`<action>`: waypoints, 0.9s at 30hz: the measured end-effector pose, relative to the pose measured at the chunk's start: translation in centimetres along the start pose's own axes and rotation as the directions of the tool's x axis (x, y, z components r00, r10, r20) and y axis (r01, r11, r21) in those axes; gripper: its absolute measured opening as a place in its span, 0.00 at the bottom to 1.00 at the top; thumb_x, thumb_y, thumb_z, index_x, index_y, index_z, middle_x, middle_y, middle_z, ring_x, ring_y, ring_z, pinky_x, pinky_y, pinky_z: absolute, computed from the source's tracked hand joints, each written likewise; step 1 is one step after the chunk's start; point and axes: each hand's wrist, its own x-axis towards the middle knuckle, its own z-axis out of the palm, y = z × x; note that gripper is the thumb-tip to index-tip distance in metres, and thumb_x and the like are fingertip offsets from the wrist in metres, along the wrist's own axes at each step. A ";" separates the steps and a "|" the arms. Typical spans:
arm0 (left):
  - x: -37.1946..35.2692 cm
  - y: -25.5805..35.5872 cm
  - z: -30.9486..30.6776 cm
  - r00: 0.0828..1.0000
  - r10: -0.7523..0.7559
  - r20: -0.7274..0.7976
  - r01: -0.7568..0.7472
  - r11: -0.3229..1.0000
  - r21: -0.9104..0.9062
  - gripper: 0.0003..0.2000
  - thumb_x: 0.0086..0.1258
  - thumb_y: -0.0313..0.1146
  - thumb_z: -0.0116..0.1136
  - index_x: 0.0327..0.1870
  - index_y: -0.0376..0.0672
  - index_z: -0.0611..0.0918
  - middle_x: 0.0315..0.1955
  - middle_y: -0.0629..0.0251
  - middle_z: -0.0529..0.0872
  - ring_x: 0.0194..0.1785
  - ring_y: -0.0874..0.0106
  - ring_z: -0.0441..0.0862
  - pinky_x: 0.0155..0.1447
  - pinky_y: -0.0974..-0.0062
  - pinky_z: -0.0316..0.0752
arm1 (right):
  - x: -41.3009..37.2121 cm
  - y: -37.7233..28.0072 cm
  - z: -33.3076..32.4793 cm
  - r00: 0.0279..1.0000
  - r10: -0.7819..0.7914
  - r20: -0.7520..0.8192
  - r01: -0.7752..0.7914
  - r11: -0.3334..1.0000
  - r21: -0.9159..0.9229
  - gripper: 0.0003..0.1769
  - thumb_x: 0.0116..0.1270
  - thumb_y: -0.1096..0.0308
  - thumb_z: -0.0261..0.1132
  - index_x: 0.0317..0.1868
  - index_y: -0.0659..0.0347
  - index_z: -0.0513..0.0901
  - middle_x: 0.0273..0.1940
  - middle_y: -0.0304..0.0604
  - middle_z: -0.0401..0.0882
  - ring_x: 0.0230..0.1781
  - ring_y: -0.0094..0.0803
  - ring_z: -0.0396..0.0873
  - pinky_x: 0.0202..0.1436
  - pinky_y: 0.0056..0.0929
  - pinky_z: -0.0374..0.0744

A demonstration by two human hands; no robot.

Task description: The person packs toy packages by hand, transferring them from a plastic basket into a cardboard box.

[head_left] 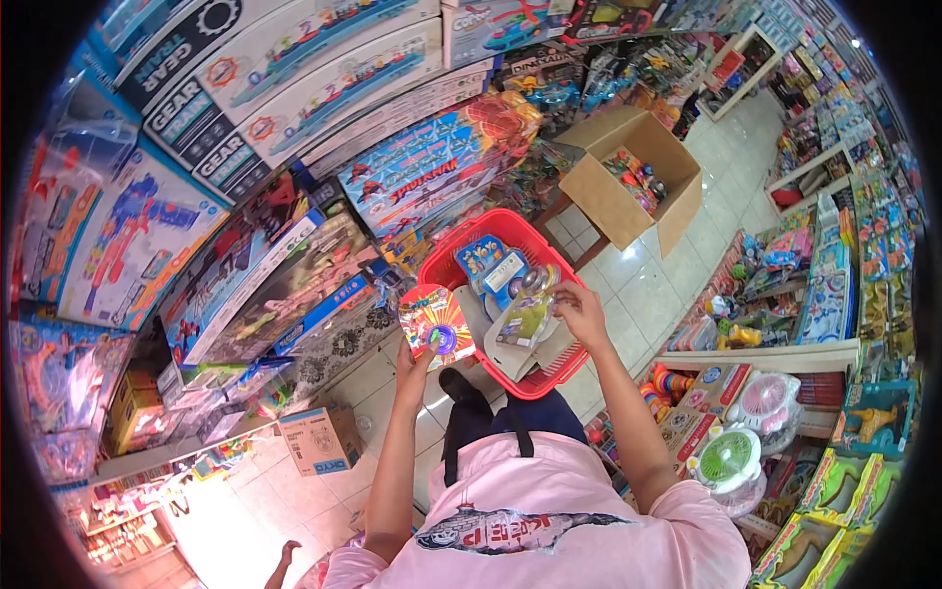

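My left hand [410,360] holds up a small red and yellow toy pack [436,324] with a purple disc on it, just left of a red plastic basket [461,247]. My right hand [581,304] reaches into the basket and grips a greenish carded toy pack [525,319]. Blue toy packs [494,267] and grey card lie in the basket, which sits in front of me at waist height. I wear a pink shirt [549,510].
Stacked boxed toys [294,88] fill the shelves on the left. An open cardboard box [628,177] with toys stands ahead on the tiled floor. Shelves with fans and toys [746,432] line the right. A small cardboard box [319,440] sits on the floor at left.
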 end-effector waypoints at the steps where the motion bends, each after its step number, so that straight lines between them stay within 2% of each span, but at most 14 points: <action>1: 0.3 0.0 0.4 1.000 -0.006 0.012 0.006 1.000 0.001 0.24 0.71 0.32 0.62 0.66 0.40 0.70 0.56 0.64 0.80 0.59 0.75 0.78 0.64 0.73 0.70 | -1.0 -0.9 -0.5 0.994 0.113 0.002 -0.112 0.981 0.155 0.09 0.61 0.73 0.68 0.41 0.66 0.84 0.32 0.42 0.85 0.31 0.26 0.83 0.37 0.25 0.80; 2: 0.5 0.0 0.8 0.999 -0.017 0.045 0.017 1.000 0.007 0.24 0.71 0.31 0.62 0.66 0.40 0.70 0.56 0.64 0.80 0.59 0.75 0.78 0.64 0.73 0.70 | -1.9 -1.3 -0.8 0.975 0.222 0.022 -0.218 0.926 0.307 0.09 0.61 0.73 0.69 0.41 0.66 0.84 0.32 0.39 0.85 0.31 0.22 0.81 0.36 0.22 0.79; 6: 1.0 -0.4 3.2 0.993 -0.061 0.103 0.056 0.997 0.052 0.25 0.71 0.31 0.62 0.67 0.40 0.68 0.57 0.64 0.80 0.59 0.75 0.78 0.65 0.72 0.71 | -4.5 1.1 -1.6 0.976 0.206 -0.066 -0.186 0.955 0.231 0.06 0.61 0.74 0.70 0.39 0.65 0.84 0.31 0.36 0.82 0.30 0.18 0.79 0.34 0.19 0.76; 7: 1.1 -0.5 3.9 0.992 -0.060 0.113 0.054 0.997 0.056 0.25 0.71 0.31 0.62 0.67 0.40 0.68 0.57 0.64 0.80 0.59 0.75 0.78 0.65 0.72 0.71 | -5.0 1.8 -2.1 0.985 0.171 -0.030 -0.158 0.954 0.256 0.11 0.63 0.77 0.67 0.47 0.65 0.82 0.33 0.36 0.80 0.32 0.18 0.78 0.36 0.18 0.76; 8: 1.0 -0.8 4.7 0.991 -0.071 0.109 0.066 0.996 0.053 0.26 0.71 0.31 0.62 0.68 0.40 0.68 0.58 0.64 0.79 0.59 0.74 0.78 0.64 0.72 0.72 | -5.5 2.6 -2.7 0.984 0.173 -0.041 -0.157 0.953 0.258 0.11 0.63 0.77 0.67 0.47 0.65 0.82 0.33 0.36 0.80 0.32 0.18 0.78 0.36 0.18 0.76; 10: 0.9 -1.3 6.7 0.990 -0.083 0.117 0.077 0.995 0.056 0.26 0.71 0.31 0.62 0.68 0.39 0.67 0.58 0.63 0.79 0.59 0.73 0.79 0.64 0.71 0.72 | -6.4 2.4 -4.1 0.969 0.246 -0.015 -0.195 0.802 0.565 0.20 0.65 0.81 0.63 0.58 0.64 0.75 0.37 0.37 0.79 0.36 0.19 0.79 0.39 0.19 0.76; 11: 0.9 -1.6 7.8 0.988 -0.078 0.135 0.071 0.996 0.051 0.27 0.71 0.31 0.62 0.68 0.39 0.67 0.58 0.63 0.79 0.59 0.73 0.79 0.64 0.71 0.73 | -6.8 2.5 -5.4 0.967 0.252 0.026 -0.224 0.801 0.555 0.25 0.67 0.84 0.58 0.64 0.63 0.69 0.42 0.40 0.81 0.40 0.22 0.80 0.44 0.19 0.77; 15: 0.4 -3.5 13.3 0.985 -0.063 0.162 0.056 0.997 0.053 0.26 0.69 0.31 0.64 0.66 0.38 0.69 0.56 0.61 0.80 0.57 0.73 0.80 0.63 0.72 0.72 | -8.5 3.4 -10.1 0.964 0.264 0.012 -0.213 0.748 0.628 0.22 0.70 0.81 0.57 0.63 0.63 0.70 0.47 0.43 0.81 0.46 0.25 0.79 0.51 0.22 0.76; 17: -0.1 -4.4 16.5 0.974 -0.093 0.205 0.087 0.996 0.038 0.26 0.69 0.31 0.64 0.66 0.38 0.69 0.56 0.61 0.80 0.57 0.73 0.80 0.64 0.72 0.72 | -9.6 5.1 -12.6 0.942 0.335 -0.022 -0.247 0.737 0.629 0.20 0.72 0.75 0.55 0.64 0.64 0.71 0.47 0.41 0.81 0.55 0.25 0.75 0.60 0.24 0.71; 21: -2.4 -5.7 23.8 0.956 -0.163 0.246 0.167 0.986 0.002 0.26 0.69 0.30 0.63 0.66 0.38 0.69 0.56 0.60 0.80 0.58 0.73 0.79 0.64 0.71 0.72 | -12.0 9.2 -18.0 0.926 0.372 -0.061 -0.189 0.598 0.779 0.17 0.75 0.67 0.55 0.61 0.63 0.74 0.47 0.39 0.80 0.54 0.24 0.74 0.59 0.24 0.70; 23: -2.7 -7.8 26.3 0.952 -0.176 0.249 0.173 0.984 0.036 0.26 0.69 0.30 0.63 0.66 0.38 0.69 0.56 0.60 0.80 0.58 0.73 0.79 0.64 0.72 0.72 | -13.1 11.6 -20.6 0.873 0.484 -0.064 -0.236 0.533 0.812 0.17 0.76 0.60 0.57 0.57 0.62 0.77 0.47 0.38 0.80 0.51 0.22 0.74 0.56 0.24 0.71; 24: -2.8 -8.9 27.5 0.951 -0.190 0.244 0.182 0.982 0.055 0.25 0.69 0.30 0.62 0.66 0.38 0.69 0.56 0.61 0.80 0.58 0.74 0.79 0.63 0.72 0.73 | -13.7 12.3 -21.8 0.873 0.483 -0.064 -0.232 0.529 0.816 0.17 0.76 0.60 0.57 0.57 0.62 0.77 0.47 0.38 0.80 0.51 0.22 0.74 0.56 0.24 0.71; 25: -2.7 -10.1 28.6 0.956 -0.157 0.246 0.130 0.984 0.124 0.25 0.72 0.30 0.58 0.68 0.40 0.66 0.56 0.63 0.81 0.54 0.73 0.83 0.56 0.72 0.80 | -14.4 13.1 -22.9 0.870 0.485 -0.082 -0.229 0.546 0.806 0.16 0.75 0.59 0.60 0.53 0.61 0.79 0.45 0.36 0.79 0.48 0.20 0.74 0.54 0.23 0.71; 27: -3.2 -11.0 31.1 0.952 -0.190 0.241 0.164 0.978 0.126 0.25 0.71 0.30 0.60 0.67 0.40 0.68 0.56 0.62 0.80 0.56 0.74 0.81 0.59 0.72 0.77 | -15.3 14.5 -25.2 0.865 0.493 -0.097 -0.230 0.559 0.796 0.14 0.73 0.59 0.63 0.50 0.61 0.80 0.43 0.34 0.79 0.45 0.19 0.74 0.52 0.22 0.71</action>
